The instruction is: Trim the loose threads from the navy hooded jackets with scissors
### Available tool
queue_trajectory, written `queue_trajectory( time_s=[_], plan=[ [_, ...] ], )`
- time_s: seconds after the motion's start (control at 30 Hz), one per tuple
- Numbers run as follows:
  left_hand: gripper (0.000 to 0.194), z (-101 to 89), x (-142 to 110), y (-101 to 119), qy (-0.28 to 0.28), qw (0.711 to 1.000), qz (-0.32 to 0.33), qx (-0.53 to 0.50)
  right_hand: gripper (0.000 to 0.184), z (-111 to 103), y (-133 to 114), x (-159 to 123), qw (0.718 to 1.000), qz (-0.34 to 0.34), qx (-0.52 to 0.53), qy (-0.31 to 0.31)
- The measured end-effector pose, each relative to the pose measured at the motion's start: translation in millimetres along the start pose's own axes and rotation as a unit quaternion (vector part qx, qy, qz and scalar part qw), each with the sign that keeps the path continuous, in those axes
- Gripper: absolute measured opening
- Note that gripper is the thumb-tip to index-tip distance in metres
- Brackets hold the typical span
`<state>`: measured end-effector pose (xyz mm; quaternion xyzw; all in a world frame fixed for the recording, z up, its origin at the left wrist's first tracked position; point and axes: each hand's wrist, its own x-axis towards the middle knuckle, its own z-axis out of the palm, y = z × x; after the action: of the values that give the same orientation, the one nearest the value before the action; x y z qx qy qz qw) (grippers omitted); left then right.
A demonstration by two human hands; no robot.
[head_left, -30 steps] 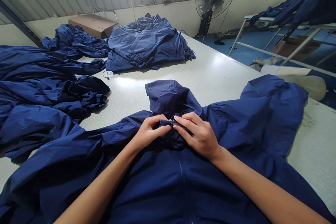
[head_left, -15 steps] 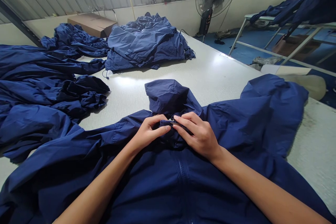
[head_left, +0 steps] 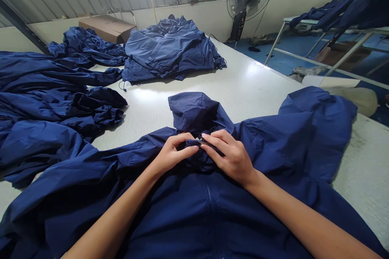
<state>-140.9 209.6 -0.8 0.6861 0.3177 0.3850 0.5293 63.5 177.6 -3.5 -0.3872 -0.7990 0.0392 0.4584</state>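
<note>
A navy hooded jacket (head_left: 282,145) lies spread front-up on the white table (head_left: 252,85), its hood (head_left: 193,110) pointing away from me and its zip running down the middle. My left hand (head_left: 172,154) pinches the collar fabric at the top of the zip from the left. My right hand (head_left: 231,156) pinches the same spot from the right, fingertips almost meeting the left ones. Both hands are closed on the collar.
Loose navy jackets (head_left: 45,101) are heaped at the left. A folded stack of jackets (head_left: 170,48) sits at the far middle, with a cardboard box (head_left: 106,28) behind it. A standing fan (head_left: 247,0) and a metal rack with more garments (head_left: 343,12) stand at the right.
</note>
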Motion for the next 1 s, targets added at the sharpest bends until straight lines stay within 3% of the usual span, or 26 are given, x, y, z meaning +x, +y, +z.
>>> queue_trajectory(
  time_s=[0.4,0.8,1.0],
  plan=[
    [0.015,0.8,0.3,-0.8,-0.004,1.000,0.006,0.002,0.025,-0.1,0.3,2.5,0.999,0.037,0.023,0.031],
    [0.018,0.4,0.1,-0.5,0.002,1.000,-0.011,-0.011,0.023,-1.4,-0.5,1.4,0.999,0.018,0.025,-0.009],
    [0.014,-0.2,0.1,-1.4,-0.003,1.000,-0.002,-0.015,0.025,-0.5,0.0,1.4,0.998,0.045,0.041,-0.010]
  ],
)
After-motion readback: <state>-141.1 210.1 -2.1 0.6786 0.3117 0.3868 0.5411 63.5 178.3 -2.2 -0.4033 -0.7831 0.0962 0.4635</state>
